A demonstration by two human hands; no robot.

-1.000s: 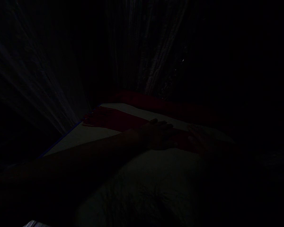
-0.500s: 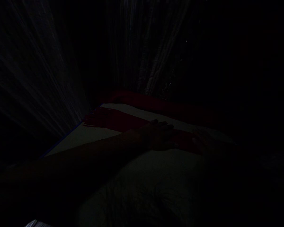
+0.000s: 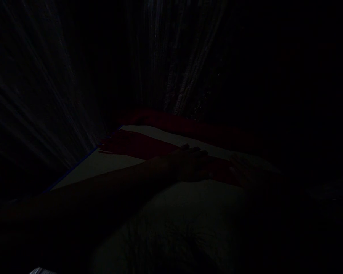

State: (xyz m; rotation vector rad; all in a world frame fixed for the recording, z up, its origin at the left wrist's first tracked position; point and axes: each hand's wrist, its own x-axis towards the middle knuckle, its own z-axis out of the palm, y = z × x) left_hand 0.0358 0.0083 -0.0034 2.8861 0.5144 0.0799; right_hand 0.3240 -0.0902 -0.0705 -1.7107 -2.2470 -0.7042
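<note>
A long strip of dark red cloth [image 3: 140, 145] with a ragged, fringed left end lies across a pale flat surface [image 3: 94, 167]. My left hand [image 3: 190, 163] rests palm down on the cloth's middle, fingers stretched out towards the right. Farther right, my right hand [image 3: 246, 171] lies over the cloth with its fingers extended, though most of it sinks into darkness. Neither hand is seen gripping anything. The cloth's right end is hidden under the right hand and in shadow.
Behind the pale surface runs another dark red fabric [image 3: 165, 118]. A blue edge [image 3: 80, 163] borders the surface on the left. Pale hanging threads [image 3: 185, 83] rise at the back, with more strands [image 3: 51, 83] at the left. The right side is nearly black.
The picture has grown darker, and the view has shifted very slightly. Both hands stay in about the same place on the red cloth.
</note>
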